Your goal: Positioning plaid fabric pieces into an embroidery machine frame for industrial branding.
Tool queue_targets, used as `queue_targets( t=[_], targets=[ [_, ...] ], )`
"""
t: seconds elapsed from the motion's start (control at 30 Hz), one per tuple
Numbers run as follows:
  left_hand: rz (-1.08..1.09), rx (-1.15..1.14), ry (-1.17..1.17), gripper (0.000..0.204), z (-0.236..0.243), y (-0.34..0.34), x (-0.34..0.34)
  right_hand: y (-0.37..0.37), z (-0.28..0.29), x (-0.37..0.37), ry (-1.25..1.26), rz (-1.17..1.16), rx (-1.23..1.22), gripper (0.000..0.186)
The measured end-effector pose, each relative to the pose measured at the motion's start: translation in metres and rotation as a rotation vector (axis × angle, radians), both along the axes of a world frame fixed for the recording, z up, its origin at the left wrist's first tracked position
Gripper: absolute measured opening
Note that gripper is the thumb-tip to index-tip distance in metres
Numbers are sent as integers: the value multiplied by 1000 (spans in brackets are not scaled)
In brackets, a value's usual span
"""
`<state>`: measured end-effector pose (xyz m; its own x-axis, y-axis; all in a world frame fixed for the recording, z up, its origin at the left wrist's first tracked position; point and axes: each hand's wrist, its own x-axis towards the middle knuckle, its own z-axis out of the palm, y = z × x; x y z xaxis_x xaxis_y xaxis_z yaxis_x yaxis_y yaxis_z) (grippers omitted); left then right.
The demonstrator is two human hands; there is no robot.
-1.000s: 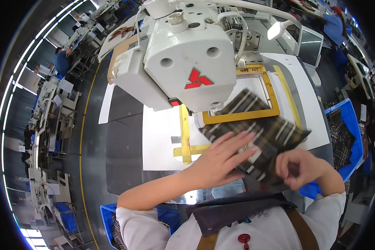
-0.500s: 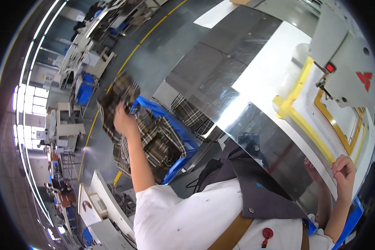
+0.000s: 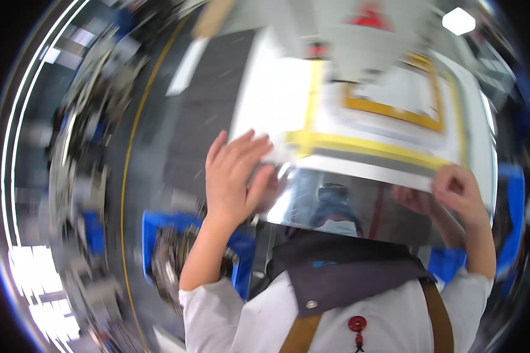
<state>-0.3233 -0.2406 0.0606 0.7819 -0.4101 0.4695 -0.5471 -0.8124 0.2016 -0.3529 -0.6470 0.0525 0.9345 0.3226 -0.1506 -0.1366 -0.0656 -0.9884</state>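
My left hand (image 3: 232, 179) is empty, its fingers spread above the left part of the worktable (image 3: 271, 94). At the near right corner of the table, beside the yellow tape strips (image 3: 383, 152), my right hand (image 3: 459, 191) is closed with fingers curled in, and nothing shows in it. Beyond the tape, a yellow-orange frame (image 3: 394, 113) lies under the head of a light grey sewing machine (image 3: 359, 50). Plaid cloth pieces (image 3: 174, 259) sit in a blue bin (image 3: 153, 226) at my lower left, away from both hands.
The shiny metal front strip (image 3: 359, 200) of the table mirrors both hands. Another blue bin (image 3: 511, 206) stands at the right. A yellow floor line (image 3: 125, 176) runs along the aisle at left, with blurred workstations past it.
My left hand has left the plaid cloth at the bin and come over the table, empty. The view has turned right toward the machine. My right hand stays curled at the table edge.
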Motion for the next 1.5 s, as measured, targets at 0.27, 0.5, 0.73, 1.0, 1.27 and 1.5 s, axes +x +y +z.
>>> queue_targets(
  t=[0.27, 0.5, 0.73, 1.0, 1.27, 1.5],
  targets=[
    [-801, 248, 36, 19, -24, -144, 62, -188, -38, -165, -532, -1301, -60, 19],
    [-910, 141, 34, 15, -49, -144, 72, -241, -206, -428, 399, -1792, -972, 26],
    [-797, 181, -61, 14, -49, -144, 67, -221, -276, -385, 850, -1623, -1080, 28],
    [-777, 185, -95, 12, -50, -145, 69, -243, -286, -391, 707, -1791, -756, 42],
    [-795, 155, -51, 14, -50, -148, 69, -236, -214, -384, 956, -1221, -1189, 36],
    [-781, 152, -45, 13, -51, -145, 69, -251, -243, -329, 382, -1071, -1734, 21]
  ],
)
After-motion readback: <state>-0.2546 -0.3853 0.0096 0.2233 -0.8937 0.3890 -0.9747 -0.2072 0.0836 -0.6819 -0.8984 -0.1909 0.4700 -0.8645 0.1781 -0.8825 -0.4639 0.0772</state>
